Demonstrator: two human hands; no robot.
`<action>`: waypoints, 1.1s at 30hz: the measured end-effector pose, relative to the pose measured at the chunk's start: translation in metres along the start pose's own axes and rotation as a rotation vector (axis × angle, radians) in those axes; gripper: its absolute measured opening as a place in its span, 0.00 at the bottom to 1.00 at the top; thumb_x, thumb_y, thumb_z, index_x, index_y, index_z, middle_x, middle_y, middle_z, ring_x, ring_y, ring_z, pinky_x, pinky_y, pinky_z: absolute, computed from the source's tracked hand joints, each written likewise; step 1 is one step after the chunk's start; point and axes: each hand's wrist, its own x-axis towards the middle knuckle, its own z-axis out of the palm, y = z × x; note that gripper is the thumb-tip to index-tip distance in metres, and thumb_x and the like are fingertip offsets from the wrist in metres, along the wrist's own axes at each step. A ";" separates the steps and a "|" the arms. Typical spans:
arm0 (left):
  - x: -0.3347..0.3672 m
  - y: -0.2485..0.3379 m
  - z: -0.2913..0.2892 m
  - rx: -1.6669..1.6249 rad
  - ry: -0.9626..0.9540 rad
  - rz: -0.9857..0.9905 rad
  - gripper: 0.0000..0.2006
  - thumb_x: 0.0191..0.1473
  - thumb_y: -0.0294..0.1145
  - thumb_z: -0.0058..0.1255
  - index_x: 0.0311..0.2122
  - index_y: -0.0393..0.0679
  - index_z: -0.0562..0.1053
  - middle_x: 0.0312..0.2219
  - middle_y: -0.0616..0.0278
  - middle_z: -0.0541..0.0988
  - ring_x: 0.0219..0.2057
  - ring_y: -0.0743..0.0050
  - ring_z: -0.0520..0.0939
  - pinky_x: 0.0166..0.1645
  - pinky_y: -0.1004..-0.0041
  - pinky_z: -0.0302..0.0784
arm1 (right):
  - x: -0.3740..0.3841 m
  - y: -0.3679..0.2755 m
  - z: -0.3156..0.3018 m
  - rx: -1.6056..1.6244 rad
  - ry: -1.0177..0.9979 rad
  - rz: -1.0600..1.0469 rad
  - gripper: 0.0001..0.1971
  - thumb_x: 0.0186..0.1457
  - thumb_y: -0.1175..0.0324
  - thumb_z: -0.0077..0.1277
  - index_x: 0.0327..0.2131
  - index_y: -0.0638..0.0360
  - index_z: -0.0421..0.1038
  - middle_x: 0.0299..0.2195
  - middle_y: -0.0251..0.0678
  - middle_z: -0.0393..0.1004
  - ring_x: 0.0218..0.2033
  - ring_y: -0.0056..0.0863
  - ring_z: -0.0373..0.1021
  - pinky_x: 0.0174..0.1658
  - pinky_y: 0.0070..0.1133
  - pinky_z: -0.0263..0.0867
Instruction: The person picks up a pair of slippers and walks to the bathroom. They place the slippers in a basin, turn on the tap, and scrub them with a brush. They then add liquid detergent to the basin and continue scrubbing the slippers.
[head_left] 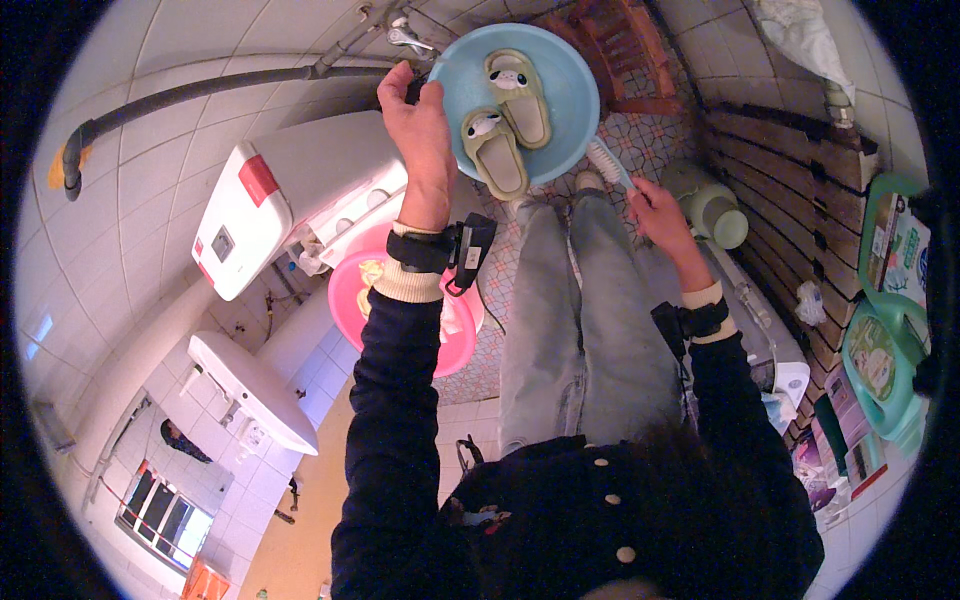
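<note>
Nearest the camera, wears a dark jacket [570, 520] with pale round buttons down the front and cream ribbed cuffs [408, 284], above faded grey-blue jeans [545, 310]. Has a black strap with a small box [470, 252] on each wrist. Holds a scrubbing brush [604, 161] in the right hand [660, 215], fingers closed round the light-blue handle, with the white bristles just beside the near right rim of a round light-blue basin [572, 105]; cannot tell of any contact between the two. Has the left hand [418, 130] up at the basin's left side, near a metal tap [410, 38], with bent forefinger and thumb parted by a gap; cannot tell of any touch on the rim. Has a pair of olive-green slippers [498, 165] inside that basin, soles down and close together, slanting, heels toward the body, with black-and-white animal faces on the straps. Shows a pink basin [458, 358] with yellow cloth [369, 274] in it beside the left forearm, a white appliance [235, 225] with red panels farther left, and a pale-green plastic vessel [728, 225] right of the right hand, over patterned floor tiles [645, 140].
</note>
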 end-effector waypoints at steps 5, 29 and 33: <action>0.005 -0.002 0.004 0.027 -0.020 0.040 0.21 0.43 0.23 0.46 0.46 0.33 0.62 0.44 0.52 0.66 0.46 0.66 0.65 0.51 0.73 0.59 | 0.000 -0.001 -0.002 -0.050 0.001 0.020 0.16 0.55 0.63 0.42 0.46 0.59 0.65 0.18 0.30 0.66 0.18 0.17 0.62 0.20 0.18 0.62; 0.083 -0.053 -0.002 0.499 0.027 0.256 0.31 0.38 0.29 0.54 0.50 0.30 0.59 0.47 0.42 0.64 0.50 0.52 0.64 0.56 0.67 0.55 | 0.010 0.009 -0.029 -0.017 0.078 -0.001 0.16 0.55 0.62 0.41 0.44 0.61 0.65 0.18 0.31 0.68 0.16 0.19 0.63 0.19 0.20 0.62; 0.091 -0.052 0.001 0.559 0.006 0.172 0.34 0.37 0.33 0.56 0.51 0.30 0.58 0.49 0.41 0.62 0.52 0.51 0.63 0.57 0.68 0.54 | 0.010 0.009 -0.032 -0.042 0.068 -0.005 0.15 0.55 0.63 0.41 0.43 0.60 0.66 0.18 0.32 0.67 0.16 0.20 0.63 0.19 0.20 0.62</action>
